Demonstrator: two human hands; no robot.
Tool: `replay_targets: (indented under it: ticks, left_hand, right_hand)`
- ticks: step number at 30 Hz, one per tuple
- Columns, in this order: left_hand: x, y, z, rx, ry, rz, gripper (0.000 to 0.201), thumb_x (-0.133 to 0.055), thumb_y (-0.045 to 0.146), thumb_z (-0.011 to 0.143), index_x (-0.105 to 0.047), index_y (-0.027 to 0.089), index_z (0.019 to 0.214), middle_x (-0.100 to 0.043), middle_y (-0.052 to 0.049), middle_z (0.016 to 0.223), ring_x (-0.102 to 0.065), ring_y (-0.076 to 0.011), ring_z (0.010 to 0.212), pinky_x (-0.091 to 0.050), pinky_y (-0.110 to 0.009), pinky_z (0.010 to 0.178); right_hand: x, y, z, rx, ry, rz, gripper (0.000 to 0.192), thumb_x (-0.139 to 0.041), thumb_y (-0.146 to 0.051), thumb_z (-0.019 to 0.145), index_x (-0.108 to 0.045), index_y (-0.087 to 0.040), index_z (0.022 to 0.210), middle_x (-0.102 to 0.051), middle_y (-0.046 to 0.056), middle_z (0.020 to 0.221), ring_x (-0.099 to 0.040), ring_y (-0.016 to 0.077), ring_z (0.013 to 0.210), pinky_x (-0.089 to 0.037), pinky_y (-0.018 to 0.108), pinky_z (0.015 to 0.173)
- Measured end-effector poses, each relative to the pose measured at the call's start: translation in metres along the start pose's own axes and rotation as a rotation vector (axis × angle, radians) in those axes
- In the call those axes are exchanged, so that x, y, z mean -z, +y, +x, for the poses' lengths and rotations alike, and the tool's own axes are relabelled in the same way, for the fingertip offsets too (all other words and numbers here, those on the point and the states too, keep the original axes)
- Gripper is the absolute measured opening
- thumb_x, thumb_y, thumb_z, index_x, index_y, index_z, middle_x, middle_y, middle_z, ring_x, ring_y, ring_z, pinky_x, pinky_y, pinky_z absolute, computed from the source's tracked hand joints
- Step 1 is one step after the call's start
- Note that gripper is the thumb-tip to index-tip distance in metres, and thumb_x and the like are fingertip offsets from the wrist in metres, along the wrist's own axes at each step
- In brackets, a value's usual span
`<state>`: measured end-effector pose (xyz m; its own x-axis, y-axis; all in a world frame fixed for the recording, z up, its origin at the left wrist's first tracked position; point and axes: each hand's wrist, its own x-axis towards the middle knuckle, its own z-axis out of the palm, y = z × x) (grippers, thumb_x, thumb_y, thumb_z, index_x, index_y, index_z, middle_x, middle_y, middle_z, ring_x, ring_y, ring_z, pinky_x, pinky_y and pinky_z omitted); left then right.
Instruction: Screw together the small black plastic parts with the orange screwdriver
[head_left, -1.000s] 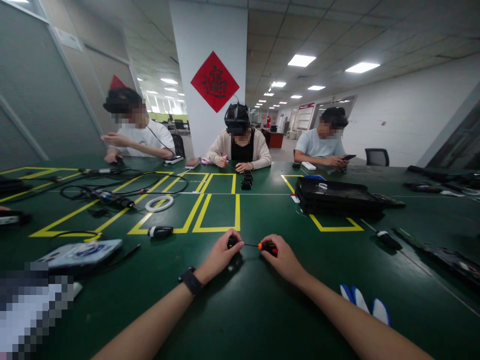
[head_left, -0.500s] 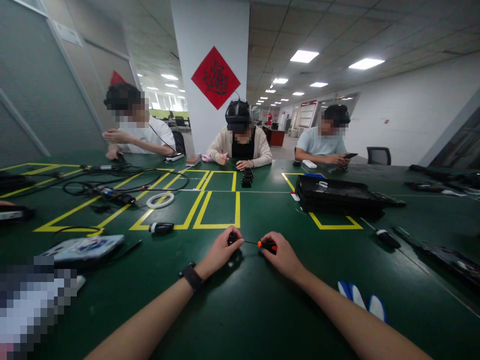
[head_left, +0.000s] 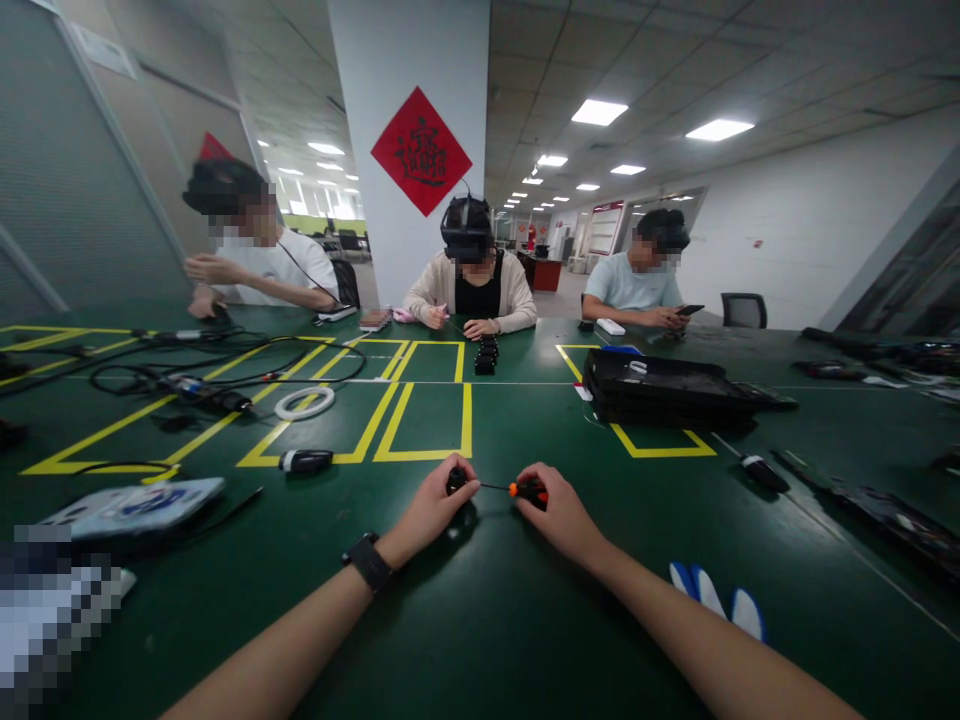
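Between the finger and thumb of my left hand [head_left: 429, 505] is a small black rounded part [head_left: 455, 480], mostly covered by the fingers. My right hand [head_left: 562, 515] is closed round the black and orange handle of a screwdriver [head_left: 531, 492]. Its thin shaft points left and reaches the left fingertips; whether the tip touches the black part I cannot tell. Both hands are low over the green table [head_left: 480, 620]. Further off, a row of small black parts [head_left: 486, 355] stands near the person opposite.
To the left lie a black cylindrical object [head_left: 306, 460], a white ring [head_left: 304, 403], tangled black cables [head_left: 202, 385] and a phone-like item [head_left: 142, 508]. On the right are black trays [head_left: 660, 388], a circuit board [head_left: 877, 505] and blue-white pieces [head_left: 716, 595]. Three people sit across the table.
The view has swung slightly to the right, so the background and table items sit further left. Both hands keep their grips, with the screwdriver shaft still pointing at the left fingers.
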<state>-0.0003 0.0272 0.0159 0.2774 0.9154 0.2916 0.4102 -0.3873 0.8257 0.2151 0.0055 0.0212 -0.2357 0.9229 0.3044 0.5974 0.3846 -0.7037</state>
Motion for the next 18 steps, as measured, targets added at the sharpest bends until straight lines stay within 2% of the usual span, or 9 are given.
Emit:
replay_targets:
  ticks: [6,10,14,18]
  left_hand:
    - [0.0004,0.0024,-0.0012,-0.003,-0.002,-0.028,0.016,-0.051,0.033,0.078,-0.049,0.019,0.083,-0.054,0.0,0.081,-0.05,-0.0138,0.074,-0.039,-0.026,0.07]
    - [0.0001,0.0016,-0.0012,-0.009,0.009,-0.028,0.015,-0.053,0.032,0.077,-0.049,0.019,0.083,-0.054,0.001,0.08,-0.05,-0.0135,0.074,-0.039,-0.026,0.069]
    - [-0.001,0.0002,-0.0008,-0.02,-0.003,-0.042,0.015,-0.053,0.031,0.076,-0.049,0.019,0.084,-0.053,0.001,0.079,-0.05,-0.013,0.073,-0.039,-0.025,0.068]
    - [-0.0012,0.001,-0.0015,-0.018,0.002,-0.043,0.016,-0.053,0.032,0.076,-0.049,0.019,0.083,-0.053,0.001,0.078,-0.05,-0.0127,0.071,-0.039,-0.025,0.068]
  right_hand:
    - [0.0026,-0.0035,0.0012,0.048,-0.039,-0.026,0.02,-0.041,-0.021,0.086,-0.061,-0.018,0.087,-0.058,0.005,0.091,-0.051,0.0175,0.091,-0.039,0.033,0.084]
    - [0.0032,-0.0059,-0.0007,0.044,-0.035,-0.014,0.014,-0.05,-0.02,0.081,-0.06,-0.019,0.091,-0.058,0.005,0.093,-0.051,0.0179,0.092,-0.04,0.033,0.084]
    - [0.0008,-0.004,-0.0018,0.021,-0.023,0.014,0.021,-0.056,-0.021,0.076,-0.057,-0.02,0.097,-0.056,0.004,0.098,-0.051,0.0172,0.093,-0.04,0.032,0.084]
    - [0.0003,-0.0006,0.0004,0.021,-0.02,0.011,0.02,-0.048,-0.022,0.082,-0.059,-0.019,0.098,-0.057,0.005,0.098,-0.051,0.017,0.094,-0.039,0.033,0.086]
